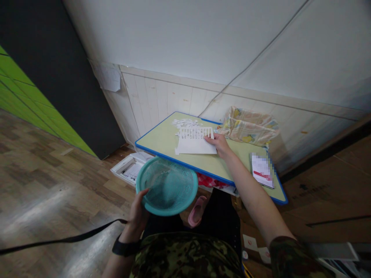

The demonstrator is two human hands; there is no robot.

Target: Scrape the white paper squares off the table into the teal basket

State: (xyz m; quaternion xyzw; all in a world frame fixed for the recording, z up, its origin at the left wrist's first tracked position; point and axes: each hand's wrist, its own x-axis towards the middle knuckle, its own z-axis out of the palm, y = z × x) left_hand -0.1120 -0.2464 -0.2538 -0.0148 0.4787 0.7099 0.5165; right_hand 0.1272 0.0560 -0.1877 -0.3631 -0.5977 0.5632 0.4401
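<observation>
Before one table's front edge, the left hand holds one teal basket by its rim. Near that edge, the right hand pinches one slotted sheet; handling it seems the step, calling for a steady pinch. Toward the back-left corner, paper scraps overlap, uncountable.

Left hand grips teal basket by its rim, near the front edge of the blue-trimmed table. Right hand pinches white slotted sheet over the tabletop; contact unclear to me. Paper scraps just beyond; red pen on notepad.
</observation>
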